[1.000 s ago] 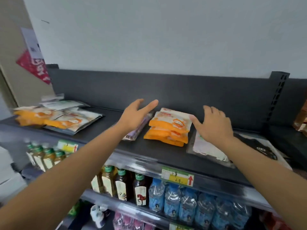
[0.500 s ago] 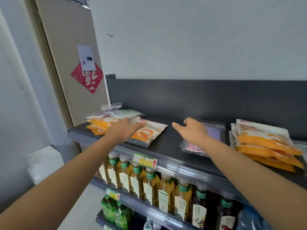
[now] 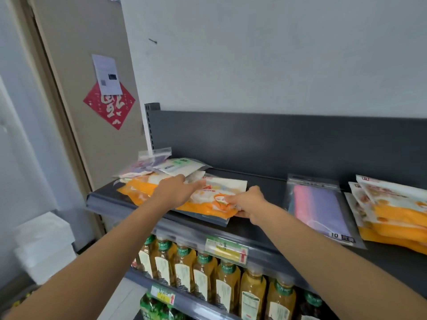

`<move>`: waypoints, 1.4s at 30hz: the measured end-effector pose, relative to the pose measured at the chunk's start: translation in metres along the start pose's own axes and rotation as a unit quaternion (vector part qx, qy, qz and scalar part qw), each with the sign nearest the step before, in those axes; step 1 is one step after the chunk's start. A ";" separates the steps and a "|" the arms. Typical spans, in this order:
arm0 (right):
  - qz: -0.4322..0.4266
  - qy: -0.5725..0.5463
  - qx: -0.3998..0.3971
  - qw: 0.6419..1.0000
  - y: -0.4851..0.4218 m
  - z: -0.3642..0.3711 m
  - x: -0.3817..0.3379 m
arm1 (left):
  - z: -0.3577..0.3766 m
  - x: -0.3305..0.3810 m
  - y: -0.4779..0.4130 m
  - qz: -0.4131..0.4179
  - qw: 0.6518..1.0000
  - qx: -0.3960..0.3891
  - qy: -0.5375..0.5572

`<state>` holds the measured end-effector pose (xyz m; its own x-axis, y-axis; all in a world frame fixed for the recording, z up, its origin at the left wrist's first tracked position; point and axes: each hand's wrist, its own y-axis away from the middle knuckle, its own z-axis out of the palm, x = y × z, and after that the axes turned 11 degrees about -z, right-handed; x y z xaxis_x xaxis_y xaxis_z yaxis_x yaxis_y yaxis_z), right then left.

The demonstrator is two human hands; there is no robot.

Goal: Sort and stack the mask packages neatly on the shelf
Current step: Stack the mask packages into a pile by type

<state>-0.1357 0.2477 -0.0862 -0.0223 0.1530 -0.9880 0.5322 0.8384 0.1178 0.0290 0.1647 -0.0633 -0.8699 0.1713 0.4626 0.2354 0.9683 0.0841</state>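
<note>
A messy pile of mask packages (image 3: 175, 166) lies at the left end of the dark shelf (image 3: 265, 181). On top of it is an orange-and-white mask package (image 3: 208, 204). My left hand (image 3: 173, 192) lies flat on this package, fingers stretched out to the right. My right hand (image 3: 249, 204) pinches the package's near right corner, thumb on top and fingers under the edge. To the right lie a clear pink-and-purple mask package (image 3: 318, 206) and a stack of orange mask packages (image 3: 392, 211).
The shelf's dark back panel (image 3: 277, 139) rises behind the packages. A price tag (image 3: 226, 250) hangs on the front rail. Several bottles of yellow drink (image 3: 203, 276) fill the shelf below. A white box (image 3: 44, 245) stands at the left by a door.
My view and both hands have swung left, from the orange stack to the messy pile. My left hand now rests on the top orange package and my right hand has taken its corner.
</note>
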 end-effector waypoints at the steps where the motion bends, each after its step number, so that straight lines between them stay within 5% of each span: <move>1: -0.004 -0.004 0.008 1.000 -0.001 0.001 0.000 | 0.000 0.000 -0.002 0.000 1.000 0.000 0.006; 11: -0.099 -0.053 0.090 0.990 0.027 -0.055 -0.020 | 0.021 0.042 0.004 0.096 0.983 0.049 0.147; 19: -0.134 -0.047 0.202 0.969 0.065 -0.193 -0.042 | 0.059 0.159 0.050 0.134 0.935 -0.112 0.309; 31: -0.039 0.153 0.234 0.959 0.051 -0.379 0.000 | 0.159 0.318 0.106 0.166 0.948 -0.167 0.216; 42: -0.014 0.298 0.152 0.942 0.014 -0.401 0.016 | 0.175 0.325 0.094 0.124 0.964 -0.123 0.199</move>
<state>-0.4676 0.4718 -0.0605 -0.4635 0.4746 -0.7483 0.7394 0.6725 -0.0315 -0.3073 0.3435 -0.0599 -0.5507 0.2615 0.7927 0.5525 0.8260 0.1113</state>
